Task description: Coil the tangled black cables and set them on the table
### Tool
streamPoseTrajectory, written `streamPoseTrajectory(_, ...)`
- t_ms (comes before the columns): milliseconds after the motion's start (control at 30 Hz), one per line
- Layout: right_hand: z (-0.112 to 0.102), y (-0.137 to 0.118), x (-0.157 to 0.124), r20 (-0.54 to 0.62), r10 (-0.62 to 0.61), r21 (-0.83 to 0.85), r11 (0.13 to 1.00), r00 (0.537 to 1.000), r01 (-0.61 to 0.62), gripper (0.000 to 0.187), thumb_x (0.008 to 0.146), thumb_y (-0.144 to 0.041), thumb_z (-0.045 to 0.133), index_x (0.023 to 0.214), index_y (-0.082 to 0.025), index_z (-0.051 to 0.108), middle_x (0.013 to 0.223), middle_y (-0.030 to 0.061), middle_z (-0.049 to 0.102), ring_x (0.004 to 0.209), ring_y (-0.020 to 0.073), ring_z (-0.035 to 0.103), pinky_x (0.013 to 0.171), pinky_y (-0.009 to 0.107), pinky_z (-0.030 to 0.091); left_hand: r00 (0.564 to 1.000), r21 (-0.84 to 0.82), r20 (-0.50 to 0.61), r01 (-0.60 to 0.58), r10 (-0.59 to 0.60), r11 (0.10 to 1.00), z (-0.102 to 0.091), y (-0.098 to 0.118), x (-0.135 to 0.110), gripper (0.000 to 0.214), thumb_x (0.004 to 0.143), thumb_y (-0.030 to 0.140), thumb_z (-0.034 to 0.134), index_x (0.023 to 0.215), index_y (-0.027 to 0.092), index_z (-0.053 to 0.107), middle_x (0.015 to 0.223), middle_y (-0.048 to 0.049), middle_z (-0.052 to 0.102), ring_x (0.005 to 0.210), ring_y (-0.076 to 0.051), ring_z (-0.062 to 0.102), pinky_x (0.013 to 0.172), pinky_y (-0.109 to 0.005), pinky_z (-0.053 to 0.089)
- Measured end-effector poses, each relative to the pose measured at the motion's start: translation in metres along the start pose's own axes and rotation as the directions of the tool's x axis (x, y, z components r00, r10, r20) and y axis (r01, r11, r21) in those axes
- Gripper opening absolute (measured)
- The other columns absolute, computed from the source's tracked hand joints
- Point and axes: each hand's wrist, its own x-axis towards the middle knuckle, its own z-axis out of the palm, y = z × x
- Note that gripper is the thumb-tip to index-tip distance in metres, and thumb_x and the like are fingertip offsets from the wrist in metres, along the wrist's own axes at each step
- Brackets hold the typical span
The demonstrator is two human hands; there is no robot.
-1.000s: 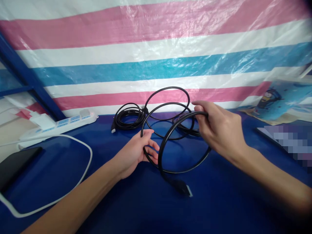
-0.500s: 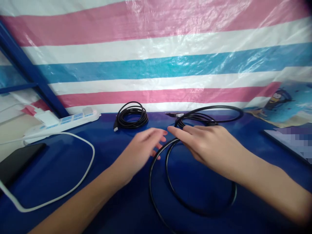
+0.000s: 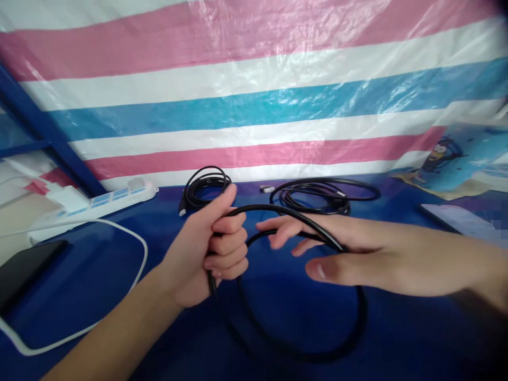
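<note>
My left hand (image 3: 202, 248) is closed in a fist round a thick black cable (image 3: 286, 210), its thumb pointing up. Loops of that cable hang down between my hands over the blue table. My right hand (image 3: 381, 254) has its fingers stretched and spread, with the thumb apart. The cable's upper strand runs to the gap between thumb and fingers there, and a second strand passes by the fingers. Behind my hands lie two coiled black cables: the left coil (image 3: 197, 188) shows a plug end, and the right coil (image 3: 309, 198) spreads wider.
A white power strip (image 3: 115, 203) with a plugged-in charger lies at the left, and a white cord (image 3: 143, 248) curves in front of it. A dark phone-like slab (image 3: 29, 272) rests on the blue table (image 3: 170, 333). At the right are a blue printed bag (image 3: 464, 159) and a flat tablet-like thing (image 3: 448, 217).
My left hand has closed round the thick cable and moved left. My right hand has turned and spread its fingers, and the cable loops have shifted left.
</note>
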Motion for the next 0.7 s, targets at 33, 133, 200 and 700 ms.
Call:
streamPoseTrajectory(33,0.001,0.001,0.002,0.042,-0.018,0.031,0.999,0.999,0.017,0.031,0.092,-0.027,0.054,0.123,-0.026,0.054,0.143,-0.0018,0.043,0.131,0.0155,0.042,0.1,0.021,0.041,0.999,-0.045,0.031,-0.019,0.02,0.999,-0.001,0.005,-0.003,0.053,0.088,0.052,0.046,0.05,0.02,0.028,0.041,0.0095,0.011,0.032,-0.004,0.008,0.032,-0.018,0.014)
streamPoseTrajectory(133,0.013,0.007,0.012,0.072,-0.099,-0.016,0.995,0.993,0.1,0.035,0.093,-0.025,0.052,0.128,-0.022,0.053,0.154,0.001,0.023,0.14,0.0183,0.025,0.111,0.028,0.029,0.989,-0.121,-0.04,-0.144,0.14,0.982,-0.001,0.015,-0.007,0.051,0.092,0.048,0.04,0.049,0.019,0.033,0.042,0.0093,0.01,0.032,-0.005,0.006,0.03,-0.018,0.015)
streamPoseTrajectory(200,0.021,0.01,0.017,0.007,-0.124,-0.191,0.974,0.992,0.123,0.048,0.093,-0.033,0.052,0.139,-0.021,0.044,0.156,0.004,0.014,0.143,0.0237,0.012,0.115,0.038,0.021,0.972,-0.126,-0.149,-0.198,0.179,0.972,0.003,0.017,-0.005,0.05,0.094,0.039,0.037,0.048,0.019,0.033,0.042,0.0089,0.009,0.032,-0.005,0.007,0.029,-0.018,0.017)
streamPoseTrajectory(700,-0.05,-0.109,0.04,-0.771,-0.078,0.351,0.776,0.632,0.524,0.015,0.091,-0.012,0.043,0.091,-0.015,0.057,0.041,-0.0099,0.026,0.031,0.0041,0.022,0.033,0.016,0.024,0.775,0.035,0.041,-0.631,0.63,0.775,0.097,0.095,0.012,0.043,0.095,0.037,0.035,0.058,0.017,0.044,0.04,0.0073,0.032,0.034,-0.005,0.041,0.04,-0.015,0.037)
